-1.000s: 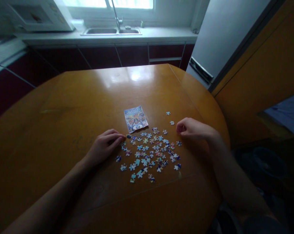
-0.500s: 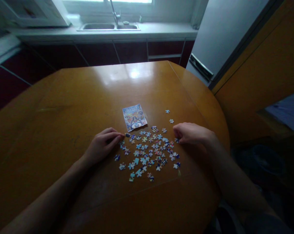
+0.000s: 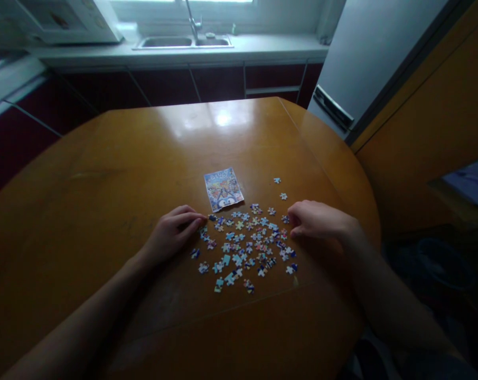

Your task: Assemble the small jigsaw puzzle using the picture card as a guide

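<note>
Loose jigsaw puzzle pieces lie spread on the wooden table between my two hands. My left hand rests at the left edge of the spread, thumb and index finger brought together on a dark blue puzzle piece. On the right side, my right hand is closed, its fingers curled inward with a small puzzle piece at the fingertips. The palm side of that hand is hidden. Just beyond the pieces lies a printed picture sheet with a blue cartoon design.
Two separate pieces, a farther one and a nearer one, lie beyond my right hand. The wooden table has rounded ends. Behind it are a counter with a sink, a microwave and a fridge.
The view has shifted slightly, moving everything a little to the right. The piece at my right fingertips sits farther up and left against the hand. My left hand stays at the same piece.
</note>
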Tool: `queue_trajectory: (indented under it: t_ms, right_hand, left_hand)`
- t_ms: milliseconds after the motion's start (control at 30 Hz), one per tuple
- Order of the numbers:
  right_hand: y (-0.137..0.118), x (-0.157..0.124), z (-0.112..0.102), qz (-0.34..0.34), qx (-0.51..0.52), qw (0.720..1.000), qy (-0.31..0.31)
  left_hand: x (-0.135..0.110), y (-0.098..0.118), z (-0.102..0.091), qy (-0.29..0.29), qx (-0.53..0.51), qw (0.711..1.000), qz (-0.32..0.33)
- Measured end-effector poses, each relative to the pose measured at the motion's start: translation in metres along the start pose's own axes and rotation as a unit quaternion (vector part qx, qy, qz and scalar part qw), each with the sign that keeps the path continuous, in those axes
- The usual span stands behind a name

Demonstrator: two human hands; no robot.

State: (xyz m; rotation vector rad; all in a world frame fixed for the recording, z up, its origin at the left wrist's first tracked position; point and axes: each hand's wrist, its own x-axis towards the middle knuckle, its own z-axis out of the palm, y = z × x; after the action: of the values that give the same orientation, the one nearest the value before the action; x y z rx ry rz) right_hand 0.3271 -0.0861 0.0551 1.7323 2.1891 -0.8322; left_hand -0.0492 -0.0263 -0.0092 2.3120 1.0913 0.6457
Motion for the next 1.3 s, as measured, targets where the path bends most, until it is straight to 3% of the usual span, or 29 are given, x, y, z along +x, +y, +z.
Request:
queue_trajectory:
  t_ms: [267, 800, 1300]
  right_hand:
    - [-0.022, -0.007, 0.011, -0.009, -0.067, 0.997, -0.03]
    - [-0.006, -0.002, 0.003, 0.008, -0.018, 1.0, -0.009]
    - [-0.017, 0.002, 0.006, -0.01, -0.026, 1.0, -0.012]
  left_hand:
    - [-0.001, 0.001, 0.0, -0.002, -0.002, 1.0, -0.01]
    - [-0.001, 0.001, 0.001, 0.0, -0.012, 1.0, -0.012]
    - [-0.001, 0.001, 0.001, -0.003, -0.013, 1.0, -0.015]
